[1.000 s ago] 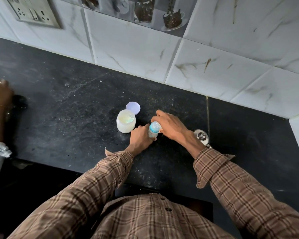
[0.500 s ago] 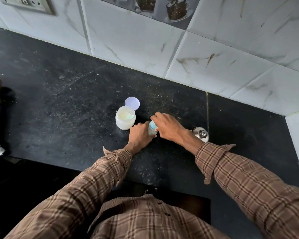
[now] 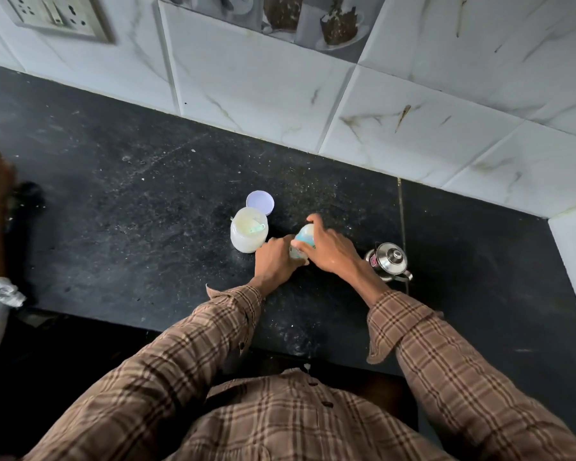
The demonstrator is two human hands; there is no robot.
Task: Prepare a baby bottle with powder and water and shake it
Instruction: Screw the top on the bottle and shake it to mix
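At frame centre, the left hand (image 3: 275, 261) grips the small clear baby bottle (image 3: 300, 245) steady on the black stone counter (image 3: 130, 211) while the right hand (image 3: 330, 251) pinches its pale blue cap, likely tightening it.

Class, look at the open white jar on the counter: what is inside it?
Inside the white jar lie pale powder and a light-green scoop. How deep the powder goes is hidden by the jar's wall.

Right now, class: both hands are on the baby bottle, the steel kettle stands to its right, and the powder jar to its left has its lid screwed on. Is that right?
Not quite. The head view shows the powder jar open, a scoop inside, its lid lying on the counter behind it. The rest holds: left hand and right hand grip the baby bottle, with the steel kettle to its right.
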